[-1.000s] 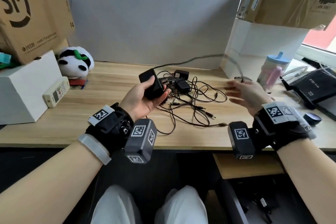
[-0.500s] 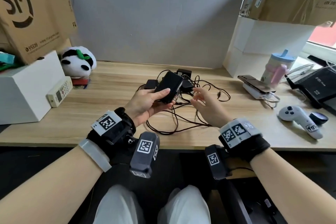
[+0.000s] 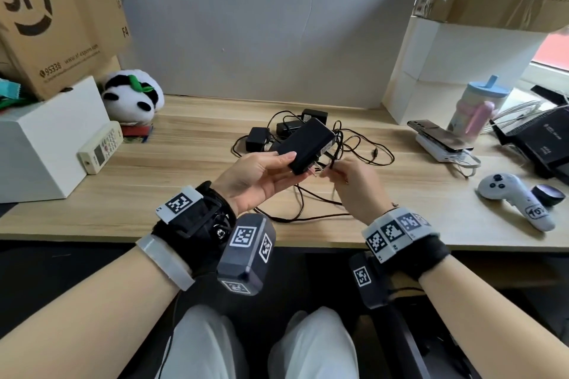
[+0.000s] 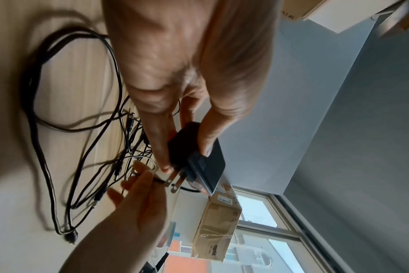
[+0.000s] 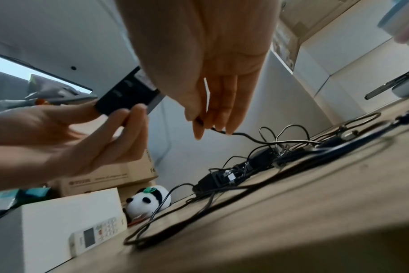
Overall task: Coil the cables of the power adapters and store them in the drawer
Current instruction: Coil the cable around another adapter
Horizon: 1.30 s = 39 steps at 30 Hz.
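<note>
My left hand holds a black power adapter above the desk, thumb on top, fingers under it; its two metal prongs point toward my right hand. In the left wrist view the adapter sits between thumb and fingers. My right hand pinches the adapter's thin black cable close to the body, as the right wrist view shows. Behind lie three more black adapters in a tangle of black cables on the wooden desk.
A white box with a remote leaning on it and a panda plush stand at the left. At the right are a phone on a white block, a lidded cup, a white controller and black devices.
My right hand swung in from the right side of the desk to the adapter and took hold of its cable. My left hand tilted the adapter toward it.
</note>
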### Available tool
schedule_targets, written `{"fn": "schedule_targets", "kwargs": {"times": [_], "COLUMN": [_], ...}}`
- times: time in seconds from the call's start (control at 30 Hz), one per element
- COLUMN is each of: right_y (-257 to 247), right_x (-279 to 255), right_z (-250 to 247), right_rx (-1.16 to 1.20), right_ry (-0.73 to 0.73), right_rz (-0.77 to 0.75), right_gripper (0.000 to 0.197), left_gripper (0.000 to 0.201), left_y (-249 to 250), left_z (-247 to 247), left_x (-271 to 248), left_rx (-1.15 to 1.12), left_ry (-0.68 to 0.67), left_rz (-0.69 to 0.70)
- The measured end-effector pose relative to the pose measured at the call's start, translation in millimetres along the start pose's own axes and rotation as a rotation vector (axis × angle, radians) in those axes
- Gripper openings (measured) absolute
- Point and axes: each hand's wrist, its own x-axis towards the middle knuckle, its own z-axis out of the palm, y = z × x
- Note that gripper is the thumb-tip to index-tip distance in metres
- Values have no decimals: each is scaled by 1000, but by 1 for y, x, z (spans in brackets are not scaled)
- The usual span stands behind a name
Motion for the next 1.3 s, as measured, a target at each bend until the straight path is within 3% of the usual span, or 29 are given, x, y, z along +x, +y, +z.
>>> {"fn": "schedule_targets", "kwargs": {"times": [0.23,0.4,0.63,0.8,0.97,1.17,1.3], "right_y": [-18,-19,-24,-24,-24,-18,-10], "right_x": [-14,-15,-25,-16,-2,16,14], "right_z": [4,0,-10,-19,-36,-39,-34], "right_rx": [37,65,54,106,201,271,326], "right_ry": [-174,-289,-262,-147,20,84,23], "right_rz": [-70,-7,-86,-122,-148,-71,-35], "right_gripper": [29,31,27,25,22,28,29], "left_gripper": [33,32,23,30,36,38,36], "left_y": [-17,-20,-21,-23,-15,-5,-7], "left_z": [7,11,2,-2,-6,-12,-16], "left_x": [15,21,22,16,11,-1,-10], "left_rx": [31,167,489,690,726,725,662], "left_ry": [117,229,342,276,185,13,-127], "left_rz": [93,178,348,401,323,182,82]}}
